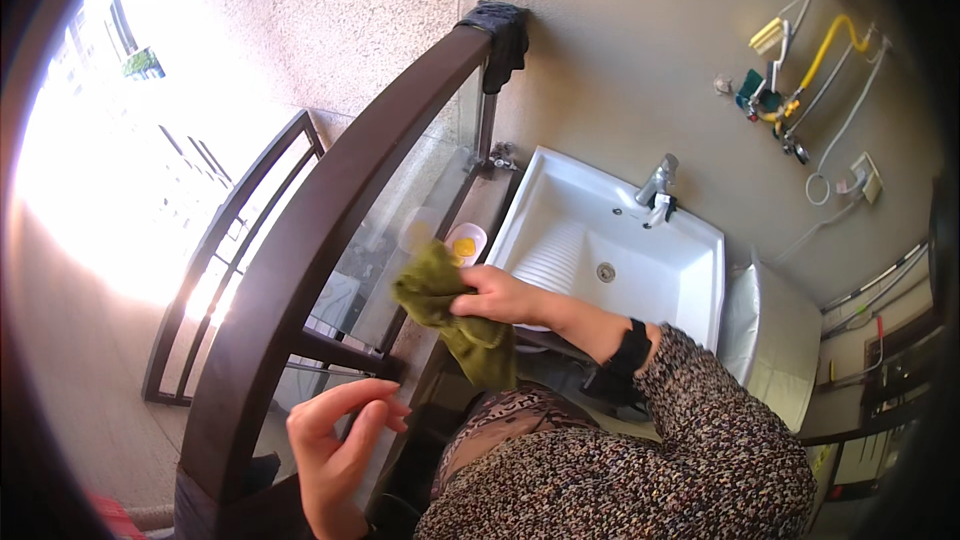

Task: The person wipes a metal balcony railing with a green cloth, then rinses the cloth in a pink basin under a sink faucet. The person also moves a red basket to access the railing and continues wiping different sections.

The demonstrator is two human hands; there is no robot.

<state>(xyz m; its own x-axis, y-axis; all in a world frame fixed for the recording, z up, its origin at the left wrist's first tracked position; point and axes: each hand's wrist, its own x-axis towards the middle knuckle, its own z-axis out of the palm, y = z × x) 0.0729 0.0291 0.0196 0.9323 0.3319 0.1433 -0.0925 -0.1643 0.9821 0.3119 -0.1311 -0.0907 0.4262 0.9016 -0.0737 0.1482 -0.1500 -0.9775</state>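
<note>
My right hand (pixel 487 292) grips a crumpled olive-green cloth (pixel 450 315), which hangs down beside the low ledge and looks slightly blurred. Just beyond the cloth, a pale oval soap dish (pixel 477 236) holds a yellow bar of soap (pixel 464 247). My left hand (pixel 337 442) is raised near the dark railing post, its fingers bent and holding nothing. Glass panels (pixel 390 195) sit under the brown metal handrail (pixel 360 157), in front of both hands. A white laundry sink (pixel 637 270) with a ribbed washboard slope lies to the right of the cloth.
A chrome faucet (pixel 657 180) rises from the sink's back edge. Black cloth (pixel 502 41) drapes over the handrail's far end. Brushes and a yellow hook (pixel 832 45) hang on the wall. Right of the sink stands an appliance under a silvery cover (pixel 780 337).
</note>
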